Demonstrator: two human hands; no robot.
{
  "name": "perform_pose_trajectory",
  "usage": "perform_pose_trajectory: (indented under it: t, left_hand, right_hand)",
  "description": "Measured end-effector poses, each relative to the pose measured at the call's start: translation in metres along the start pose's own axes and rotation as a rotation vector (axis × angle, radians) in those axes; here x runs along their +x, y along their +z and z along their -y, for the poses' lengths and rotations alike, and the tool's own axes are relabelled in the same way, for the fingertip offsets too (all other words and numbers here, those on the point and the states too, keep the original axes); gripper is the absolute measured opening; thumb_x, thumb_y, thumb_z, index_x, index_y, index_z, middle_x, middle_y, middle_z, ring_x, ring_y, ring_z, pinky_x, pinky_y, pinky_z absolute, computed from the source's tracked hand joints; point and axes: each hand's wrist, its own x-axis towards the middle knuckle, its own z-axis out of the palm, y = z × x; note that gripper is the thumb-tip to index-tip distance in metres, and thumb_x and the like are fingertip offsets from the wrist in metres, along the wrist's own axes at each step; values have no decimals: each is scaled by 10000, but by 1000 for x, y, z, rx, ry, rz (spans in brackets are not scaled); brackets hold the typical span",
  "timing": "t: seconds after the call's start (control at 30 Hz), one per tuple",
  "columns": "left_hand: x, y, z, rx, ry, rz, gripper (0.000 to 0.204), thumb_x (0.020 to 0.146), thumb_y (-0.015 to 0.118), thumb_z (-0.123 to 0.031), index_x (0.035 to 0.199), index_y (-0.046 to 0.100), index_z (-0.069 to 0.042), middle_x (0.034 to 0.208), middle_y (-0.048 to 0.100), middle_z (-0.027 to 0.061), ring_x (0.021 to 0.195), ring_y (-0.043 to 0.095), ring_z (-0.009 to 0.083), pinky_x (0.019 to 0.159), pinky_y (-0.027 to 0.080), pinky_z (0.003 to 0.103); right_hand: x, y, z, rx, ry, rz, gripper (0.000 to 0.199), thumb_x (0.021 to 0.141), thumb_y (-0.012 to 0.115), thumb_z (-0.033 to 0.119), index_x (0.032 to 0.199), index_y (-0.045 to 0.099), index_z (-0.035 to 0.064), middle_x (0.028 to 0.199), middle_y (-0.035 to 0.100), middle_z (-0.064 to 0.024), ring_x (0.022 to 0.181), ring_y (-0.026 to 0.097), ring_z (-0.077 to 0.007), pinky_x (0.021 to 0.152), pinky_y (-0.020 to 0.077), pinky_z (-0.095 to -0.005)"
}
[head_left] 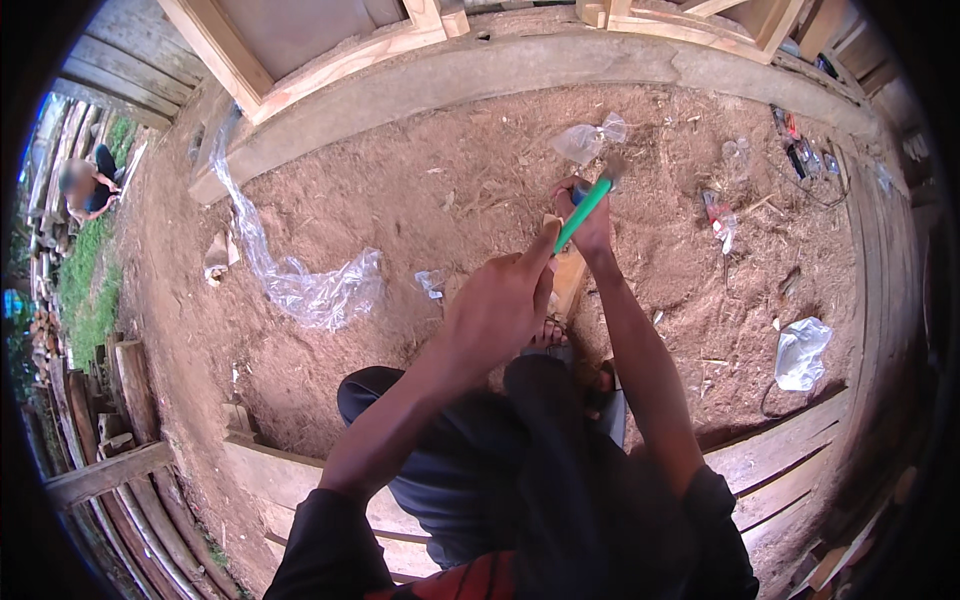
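Observation:
My left hand (505,305) is closed around the lower end of a tool with a bright green handle (584,216). The tool slants up and to the right, and its brownish far end is blurred, so its kind is unclear. Just beyond the wooden piece (568,282), my right hand (592,222) has its fingers curled around a small dark bluish thing, mostly hidden by the hand and the green handle. That wooden piece lies below both hands, close to my foot (547,334).
Clear plastic sheeting (325,290) lies on the dirt floor to the left, and a white plastic bag (803,353) to the right. Wooden frames (340,70) stand at the far side. Tools and a cord (800,155) lie far right. Another person (90,190) sits outside at far left.

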Motion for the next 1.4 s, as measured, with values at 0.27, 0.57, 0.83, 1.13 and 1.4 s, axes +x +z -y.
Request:
perform_pose_trajectory:
  t: [0.27, 0.57, 0.83, 1.13, 1.4]
  left_hand:
    - [0, 1, 7, -41, -153, 8, 407, 974, 494, -119, 1367, 460, -16, 605, 501, 164, 489, 525, 250, 519, 412, 390]
    - [-49, -5, 24, -287, -484, -103, 442, 1011, 441, -179, 1411, 414, 6, 616, 450, 20, 531, 430, 87, 499, 371, 280]
    - [-67, -9, 28, -326, -624, -92, 405, 1017, 448, -181, 1367, 436, 21, 642, 469, 85, 585, 473, 135, 544, 395, 328]
    - [-39, -34, -4, -33, -254, -26, 436, 998, 472, -155, 1410, 424, -20, 616, 470, 86, 530, 468, 128, 523, 405, 317]
    - [-14, -19, -24, -46, -58, -178, 458, 999, 465, -155, 1438, 398, -42, 635, 511, 143, 532, 511, 143, 532, 448, 349]
  right_hand:
    - [2, -5, -16, -26, -11, -33, 89, 859, 606, 53, 786, 631, 10, 667, 614, -10, 602, 527, -56, 543, 440, -255]
    - [24, -5, 3, 46, 160, -23, 113, 852, 591, 78, 781, 648, 11, 585, 575, -14, 491, 515, -85, 479, 412, -263]
    - [52, -39, -22, 217, 246, -124, 179, 860, 521, 88, 795, 659, -6, 556, 557, -15, 478, 502, -90, 481, 387, -255]
    - [-12, -7, 14, -46, 83, 34, 101, 863, 581, 39, 812, 666, 16, 645, 600, -2, 571, 504, -39, 518, 402, -240]
    - [-3, -1, 5, -55, -3, -10, 85, 854, 592, 39, 806, 657, 11, 682, 617, -13, 610, 542, -62, 555, 441, -247]
